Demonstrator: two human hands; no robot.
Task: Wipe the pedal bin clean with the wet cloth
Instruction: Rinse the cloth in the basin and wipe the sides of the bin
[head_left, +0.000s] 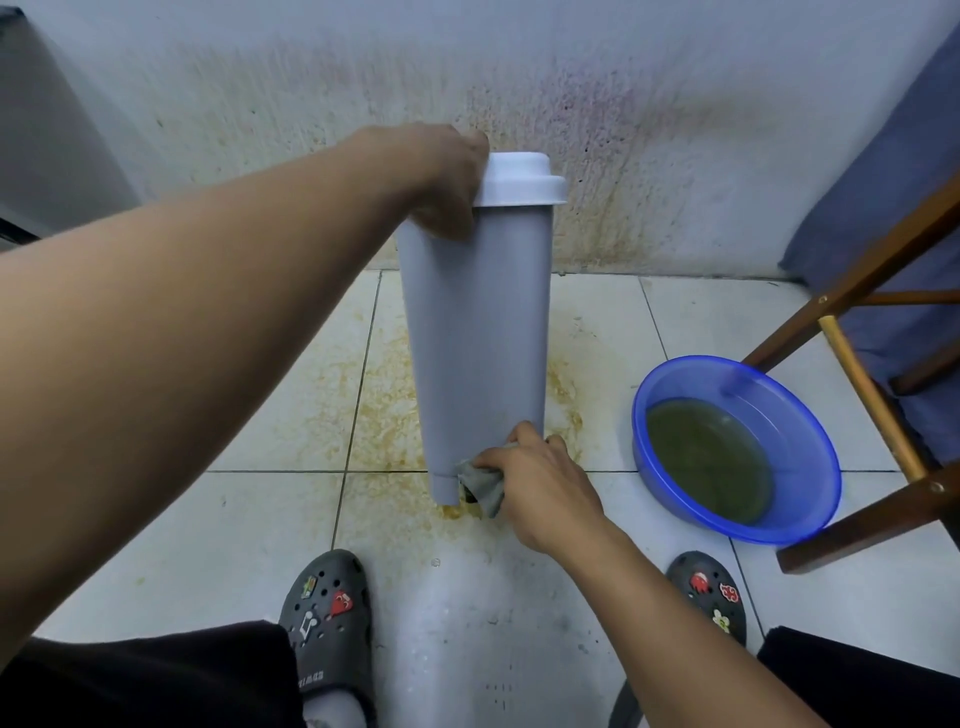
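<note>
Hands clamped — left hand (445, 179) on pedal bin (478, 322) top, right hand (543, 486) on wet cloth (485, 488).

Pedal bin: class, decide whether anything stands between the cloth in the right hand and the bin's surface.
Nothing visible does. The right hand presses the cloth against the pedal bin near its base, while the left hand grips the bin under its lid. The blue basin sits apart, to the right.

left of pedal bin (478, 338): we have open floor (260, 415) | right: basin (802, 441), chair legs (868, 392) block us | behind: wall (649, 130) close
</note>
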